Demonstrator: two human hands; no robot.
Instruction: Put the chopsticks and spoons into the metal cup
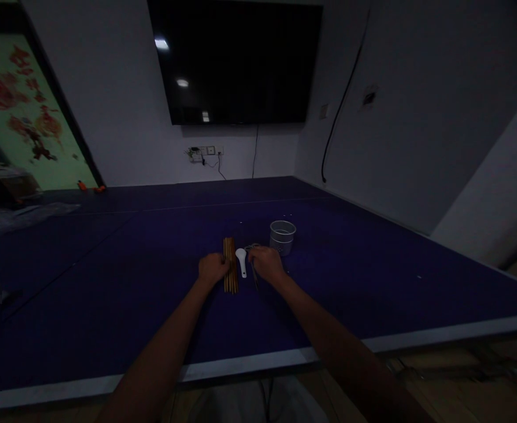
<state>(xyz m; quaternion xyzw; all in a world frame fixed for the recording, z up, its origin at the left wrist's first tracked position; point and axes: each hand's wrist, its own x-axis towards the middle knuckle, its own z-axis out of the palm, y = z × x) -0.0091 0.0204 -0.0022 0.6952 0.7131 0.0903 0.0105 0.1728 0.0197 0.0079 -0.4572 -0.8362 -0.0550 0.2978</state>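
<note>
The purple tabletop ends on the near side in a pale strip, which the forearms cross, and its far side runs back to the wall below a dark television. The things being handled sit near the middle, well in from that near edge, with broad stretches of purple surface to the left and right; the wall on the right lies well apart from the hands. A round, see-through cup with pale rings stands upright just beyond the right hand; its contents are too dim to tell. The bundle of chopsticks lies on the tabletop to the left of the cup, brown and yellowish, the sticks side by side and pointing away from the person. The left hand touches the bundle from its left side, thumb across it, but how firmly it grips cannot be told. A white spoon lies between the hands, bowl end away. The right hand bends its fingers over slim utensils; whether it grasps them cannot be told.
</note>
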